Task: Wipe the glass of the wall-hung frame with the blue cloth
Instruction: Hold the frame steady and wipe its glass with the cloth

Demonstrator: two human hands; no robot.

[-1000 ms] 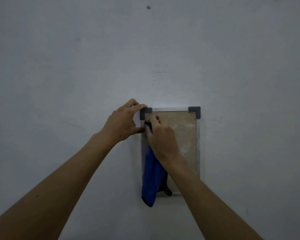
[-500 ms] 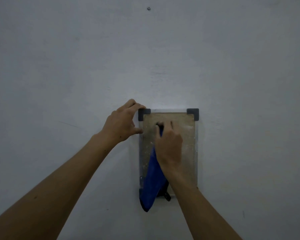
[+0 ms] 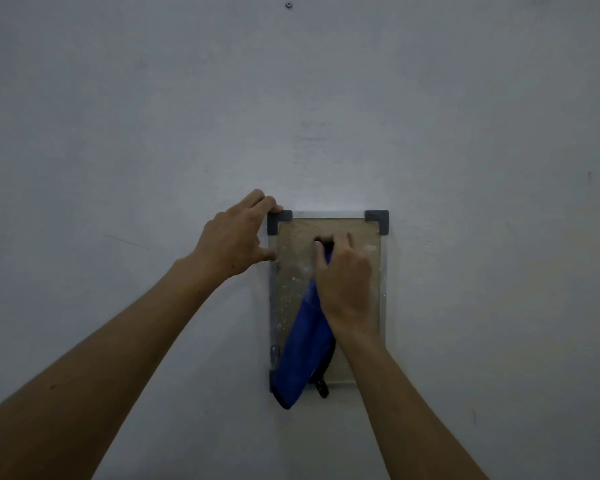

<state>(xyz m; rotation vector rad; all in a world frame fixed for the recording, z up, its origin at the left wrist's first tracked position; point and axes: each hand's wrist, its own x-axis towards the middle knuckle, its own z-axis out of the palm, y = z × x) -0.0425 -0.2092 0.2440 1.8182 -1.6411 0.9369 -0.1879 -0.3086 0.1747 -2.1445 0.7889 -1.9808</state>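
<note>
Across the glass goes your right hand [image 3: 343, 278], now mid-pane, bunching the blue cloth [image 3: 303, 351] against the upper frame [image 3: 381, 271]. Your left hand [image 3: 238, 237] pinches the top-left corner. Specks remain lower left; plenty left, I'd say.

I see a plain pale grey-white wall [image 3: 153, 116] filling the whole view, dimly lit. Small dark screw or nail head [image 3: 288, 5] near top centre, well above everything else. Faint diagonal scratch [image 3: 125, 241] at mid-left. Tiny dark vertical mark [image 3: 589, 177] at far right. Slight yellowish discolouration [image 3: 499, 289] on the right side; I can't tell the cause.
</note>
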